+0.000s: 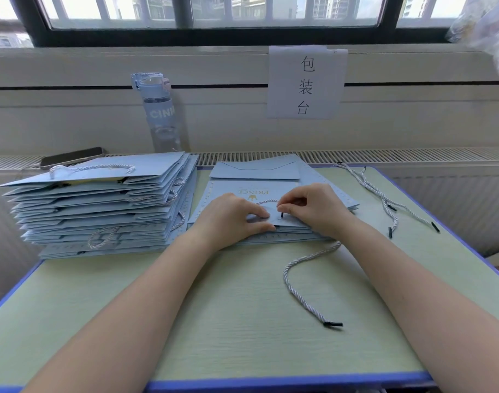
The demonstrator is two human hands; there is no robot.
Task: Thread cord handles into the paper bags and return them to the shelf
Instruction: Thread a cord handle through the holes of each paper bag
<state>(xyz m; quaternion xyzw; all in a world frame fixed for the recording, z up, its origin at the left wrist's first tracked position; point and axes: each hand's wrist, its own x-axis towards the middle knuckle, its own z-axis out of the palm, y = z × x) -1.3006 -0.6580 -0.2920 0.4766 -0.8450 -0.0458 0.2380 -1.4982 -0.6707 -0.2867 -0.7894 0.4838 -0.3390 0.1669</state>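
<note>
A flat light-blue paper bag (257, 188) with gold print lies on top of a small pile in the middle of the table. My left hand (231, 219) presses down the bag's near edge with thumb and fingers. My right hand (310, 208) pinches a white twisted cord (266, 202) just above its black tip, which points down at the bag's edge. The cord arcs across the bag between my hands. A second cord (299, 268) trails from under my right wrist toward the table's front.
A tall stack of bags with cord handles (101, 199) fills the left of the table. Loose cords (384, 199) lie at the right. A water bottle (160, 114) and a phone (72, 157) sit on the radiator ledge behind. The green table (242, 321) has a blue edge.
</note>
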